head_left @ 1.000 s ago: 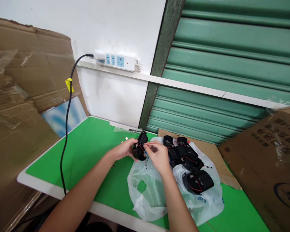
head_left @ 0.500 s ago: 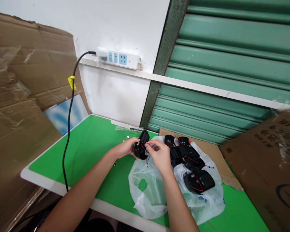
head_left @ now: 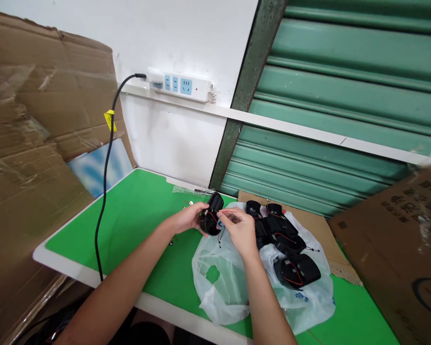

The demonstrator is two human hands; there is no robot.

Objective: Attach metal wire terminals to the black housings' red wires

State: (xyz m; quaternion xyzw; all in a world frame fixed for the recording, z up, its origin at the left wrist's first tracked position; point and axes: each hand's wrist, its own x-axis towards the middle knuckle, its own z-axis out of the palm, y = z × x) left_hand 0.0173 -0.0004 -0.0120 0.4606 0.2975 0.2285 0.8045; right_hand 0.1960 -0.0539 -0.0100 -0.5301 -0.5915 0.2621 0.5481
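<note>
My left hand (head_left: 190, 218) is closed around the side of a black plastic housing (head_left: 210, 221), which has a rounded end and a thin red wire. It is held tilted above the table, by the left edge of a white plastic bag (head_left: 222, 278). With thumb and forefinger together, my right hand (head_left: 239, 230) pinches the red wire (head_left: 230, 211) at the housing's right side. A dark wire end dangles below. On the bag to the right lie several similar black housings (head_left: 297, 271), with red wires showing on them.
Small metal parts (head_left: 191, 203) lie on the green tabletop (head_left: 129, 215) behind my left hand. A black cable (head_left: 104, 191) runs down from a power strip (head_left: 187, 86) past the table's left side. Cardboard boxes (head_left: 391, 239) stand at both sides; a green shutter (head_left: 337, 96) is behind.
The view has shifted slightly. Both hands keep the same hold on the housing and its wire, with barely any movement.
</note>
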